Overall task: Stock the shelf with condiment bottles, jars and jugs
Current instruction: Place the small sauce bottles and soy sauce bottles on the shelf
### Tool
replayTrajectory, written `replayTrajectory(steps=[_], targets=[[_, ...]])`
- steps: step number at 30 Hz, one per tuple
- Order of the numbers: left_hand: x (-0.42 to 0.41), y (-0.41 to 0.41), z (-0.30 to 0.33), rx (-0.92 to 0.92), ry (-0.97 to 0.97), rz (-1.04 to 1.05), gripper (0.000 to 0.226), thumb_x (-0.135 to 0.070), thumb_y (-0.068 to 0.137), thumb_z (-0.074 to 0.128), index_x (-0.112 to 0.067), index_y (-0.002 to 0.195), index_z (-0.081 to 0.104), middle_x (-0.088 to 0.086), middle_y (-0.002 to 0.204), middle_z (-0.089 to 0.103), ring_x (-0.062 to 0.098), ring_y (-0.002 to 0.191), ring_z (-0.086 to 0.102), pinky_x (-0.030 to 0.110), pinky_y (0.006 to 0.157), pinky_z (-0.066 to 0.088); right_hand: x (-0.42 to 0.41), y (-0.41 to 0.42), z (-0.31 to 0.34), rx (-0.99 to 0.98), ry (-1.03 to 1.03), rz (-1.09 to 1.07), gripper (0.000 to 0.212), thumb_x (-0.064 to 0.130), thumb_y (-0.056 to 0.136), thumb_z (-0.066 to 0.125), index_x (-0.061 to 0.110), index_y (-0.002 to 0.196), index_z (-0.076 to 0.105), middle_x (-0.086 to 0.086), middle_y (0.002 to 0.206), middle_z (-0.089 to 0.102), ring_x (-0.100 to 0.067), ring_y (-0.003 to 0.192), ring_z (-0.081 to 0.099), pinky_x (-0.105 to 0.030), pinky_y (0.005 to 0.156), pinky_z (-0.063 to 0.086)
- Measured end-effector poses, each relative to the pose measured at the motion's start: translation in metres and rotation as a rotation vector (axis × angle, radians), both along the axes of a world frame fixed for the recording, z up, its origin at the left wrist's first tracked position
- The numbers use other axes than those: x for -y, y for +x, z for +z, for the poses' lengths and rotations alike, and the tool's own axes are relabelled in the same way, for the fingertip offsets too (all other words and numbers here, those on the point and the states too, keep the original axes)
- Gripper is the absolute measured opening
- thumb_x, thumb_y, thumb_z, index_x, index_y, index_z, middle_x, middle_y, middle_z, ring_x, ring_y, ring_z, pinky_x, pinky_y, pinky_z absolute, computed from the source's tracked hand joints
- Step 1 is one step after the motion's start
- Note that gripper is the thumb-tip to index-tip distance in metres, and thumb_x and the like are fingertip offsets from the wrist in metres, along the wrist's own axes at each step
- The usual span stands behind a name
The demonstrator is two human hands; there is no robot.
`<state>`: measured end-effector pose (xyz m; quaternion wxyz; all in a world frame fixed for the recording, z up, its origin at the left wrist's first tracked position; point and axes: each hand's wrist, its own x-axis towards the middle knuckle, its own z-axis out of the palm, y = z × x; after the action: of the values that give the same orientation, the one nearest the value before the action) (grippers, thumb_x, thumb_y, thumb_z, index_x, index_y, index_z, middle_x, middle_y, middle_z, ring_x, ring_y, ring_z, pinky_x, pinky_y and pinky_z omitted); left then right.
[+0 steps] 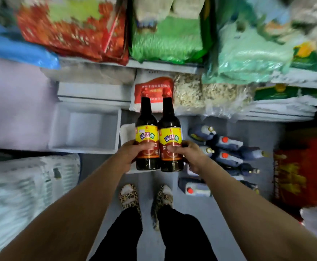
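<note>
Blurred shelving (165,65) is noted at twelve o'clock. Two touching bottles are gripped upright: left bottle (147,136) by left hand (133,154), right bottle (169,137) by right hand (188,157); lower labels covered.

taking the two held bottles as the landmark, the left bottle (147,136) and the right bottle (170,138) stand side by side and touching, the left hand (133,154) on the outer side of one, the right hand (186,154) on the outer side of the other. left of them an open box (87,129) sits on the floor; right of them a cluster of jugs (227,153) lies on the floor. beyond their necks a sack (153,91) leans under the shelf edge (165,65), and the feet (146,198) are below them.
</note>
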<state>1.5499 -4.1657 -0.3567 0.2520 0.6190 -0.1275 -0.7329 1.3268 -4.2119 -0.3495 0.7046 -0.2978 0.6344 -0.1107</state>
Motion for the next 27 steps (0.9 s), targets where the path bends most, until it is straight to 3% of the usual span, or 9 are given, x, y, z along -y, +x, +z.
replayTrajectory(steps=[7, 12, 15, 18, 22, 27], targets=[[0.037, -0.044, 0.144, 0.066, -0.281, -0.004, 0.050, -0.017, 0.071, 0.082, -0.015, 0.118, 0.065, 0.008, 0.108, 0.074, 0.025, 0.100, 0.070, 0.039, 0.091, 0.053, 0.021, -0.047, 0.145, 0.096, -0.187, -0.053, 0.068, 0.020, 0.056, 0.092, 0.009, 0.115, 0.061, -0.009, 0.107, 0.075, -0.021, 0.092, 0.074, -0.027, 0.070, 0.057], [0.062, -0.121, 0.226, 0.120, -0.393, 0.100, 0.051, -0.014, 0.067, 0.084, -0.019, 0.115, 0.066, 0.009, 0.102, 0.075, 0.030, 0.098, 0.070, 0.046, 0.092, 0.053, 0.050, -0.115, 0.231, 0.120, -0.336, -0.043, 0.078, 0.015, 0.044, 0.096, 0.011, 0.113, 0.060, -0.002, 0.095, 0.077, -0.017, 0.084, 0.075, -0.026, 0.062, 0.056], [0.081, -0.174, 0.270, 0.125, -0.479, 0.143, 0.061, -0.016, 0.062, 0.086, -0.018, 0.117, 0.063, 0.007, 0.100, 0.076, 0.026, 0.091, 0.073, 0.038, 0.076, 0.056, 0.074, -0.169, 0.279, 0.143, -0.446, -0.026, 0.074, 0.009, 0.049, 0.094, 0.007, 0.114, 0.059, -0.003, 0.092, 0.076, -0.016, 0.081, 0.074, -0.024, 0.060, 0.054], [0.102, -0.220, 0.314, 0.114, -0.577, 0.171, 0.074, -0.018, 0.050, 0.090, -0.015, 0.118, 0.062, 0.008, 0.102, 0.075, 0.026, 0.092, 0.073, 0.036, 0.076, 0.055, 0.099, -0.218, 0.324, 0.185, -0.553, 0.019, 0.056, 0.001, 0.064, 0.088, 0.005, 0.112, 0.060, -0.005, 0.095, 0.076, -0.018, 0.084, 0.073, -0.024, 0.065, 0.055], [0.126, -0.268, 0.367, 0.143, -0.722, 0.243, 0.085, -0.020, 0.039, 0.096, -0.015, 0.117, 0.063, 0.007, 0.104, 0.075, 0.025, 0.096, 0.072, 0.038, 0.085, 0.054, 0.133, -0.263, 0.375, 0.218, -0.701, 0.057, 0.049, -0.003, 0.066, 0.085, 0.001, 0.110, 0.064, -0.014, 0.103, 0.075, -0.032, 0.099, 0.071, -0.039, 0.086, 0.057], [0.165, -0.293, 0.426, 0.170, -0.885, 0.253, 0.093, -0.024, 0.032, 0.099, -0.019, 0.117, 0.061, 0.006, 0.106, 0.075, 0.024, 0.098, 0.071, 0.038, 0.084, 0.054, 0.175, -0.286, 0.419, 0.280, -0.837, 0.032, 0.063, 0.003, 0.062, 0.090, 0.003, 0.117, 0.059, -0.013, 0.107, 0.073, -0.030, 0.101, 0.070, -0.043, 0.092, 0.055]])
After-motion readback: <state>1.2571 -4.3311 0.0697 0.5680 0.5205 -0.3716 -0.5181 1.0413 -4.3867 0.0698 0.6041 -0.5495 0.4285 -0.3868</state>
